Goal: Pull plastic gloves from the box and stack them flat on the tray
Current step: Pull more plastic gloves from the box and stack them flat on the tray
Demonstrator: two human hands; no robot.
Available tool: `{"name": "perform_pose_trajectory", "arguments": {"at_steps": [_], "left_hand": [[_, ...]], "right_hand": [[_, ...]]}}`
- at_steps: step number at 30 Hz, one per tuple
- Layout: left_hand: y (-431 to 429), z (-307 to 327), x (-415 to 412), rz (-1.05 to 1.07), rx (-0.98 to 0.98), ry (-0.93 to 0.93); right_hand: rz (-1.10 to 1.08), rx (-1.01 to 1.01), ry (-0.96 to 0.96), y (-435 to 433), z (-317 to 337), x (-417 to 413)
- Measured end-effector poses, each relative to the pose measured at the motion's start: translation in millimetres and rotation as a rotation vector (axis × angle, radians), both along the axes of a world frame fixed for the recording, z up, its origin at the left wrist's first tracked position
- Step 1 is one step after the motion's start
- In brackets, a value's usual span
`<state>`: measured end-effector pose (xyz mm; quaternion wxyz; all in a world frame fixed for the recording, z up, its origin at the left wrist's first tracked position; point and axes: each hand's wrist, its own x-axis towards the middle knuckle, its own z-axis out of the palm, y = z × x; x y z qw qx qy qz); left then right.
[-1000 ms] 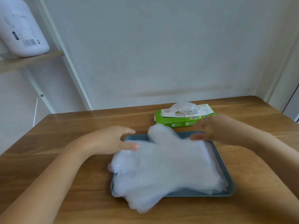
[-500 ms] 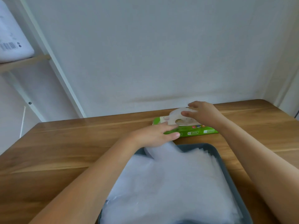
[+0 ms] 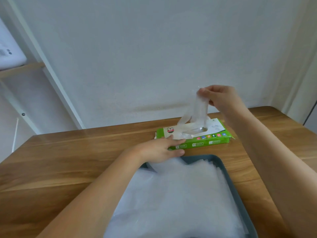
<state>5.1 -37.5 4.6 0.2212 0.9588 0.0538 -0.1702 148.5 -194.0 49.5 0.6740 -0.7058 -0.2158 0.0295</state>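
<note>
A green and white glove box lies on the wooden table behind the tray. My right hand is raised above the box and pinches a clear plastic glove that stretches up out of the box's top opening. My left hand lies with straight fingers against the box's left front end, holding it down. In front of the box, the grey-blue tray carries a flat stack of translucent gloves, partly covered by my left forearm.
The wooden table stands against a white wall. A white shelf frame with a wooden board rises at the left, and a white container sits on it. The table's right corner is near a door edge.
My right hand has risen from the box's opening, drawing a glove upward. My left hand has moved forward onto the box's left end. The view has shifted closer to the box.
</note>
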Motion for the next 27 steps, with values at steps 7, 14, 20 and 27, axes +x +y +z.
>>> {"name": "perform_pose_trajectory", "arguments": {"at_steps": [7, 14, 20, 27], "left_hand": [[0, 6, 2, 0.046, -0.053, -0.033], [-9, 17, -21, 0.048, -0.753, -0.442], [-22, 22, -47, 0.068, -1.361, -0.360], [-24, 15, -80, 0.198, -1.475, -0.274]], "right_hand": [[0.063, 0.104, -0.087, -15, 41, -30], [0.314, -0.065, -0.083, -16, 50, -64], [0.586, -0.090, 0.061, -26, 48, -110], [0.595, 0.011, 0.211, -42, 41, -137]]}}
